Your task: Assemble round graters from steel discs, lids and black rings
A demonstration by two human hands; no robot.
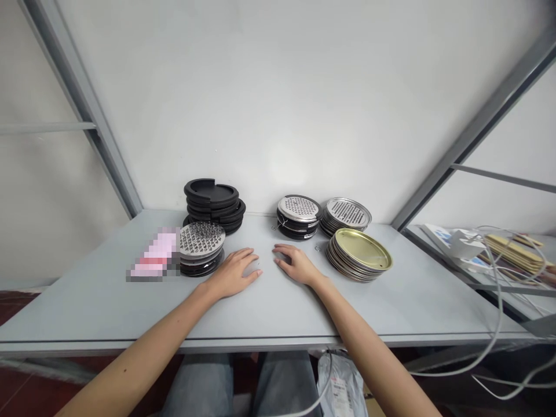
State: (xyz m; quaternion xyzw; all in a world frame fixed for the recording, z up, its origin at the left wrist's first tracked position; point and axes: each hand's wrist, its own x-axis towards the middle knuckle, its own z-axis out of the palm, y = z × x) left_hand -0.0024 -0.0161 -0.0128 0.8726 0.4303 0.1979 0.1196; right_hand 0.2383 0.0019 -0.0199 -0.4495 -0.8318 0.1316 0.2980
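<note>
My left hand (234,273) lies flat on the grey table (108,301), fingers stretched out, holding nothing. Just left of it is a short stack of black rings topped by a perforated metal disc (201,240). My right hand (295,263) also rests flat and empty beside it, fingers pointing left. A stack of gold-coloured metal lids (359,253) sits to its right. Behind it stands a black stack capped by a perforated disc (299,215), and a pile of perforated metal discs (347,214).
A taller stack of black rings (212,204) stands at the back left by the wall. A blurred pink patch (155,259) lies left of the near stack. White cables (490,324) and papers crowd the neighbouring table on the right.
</note>
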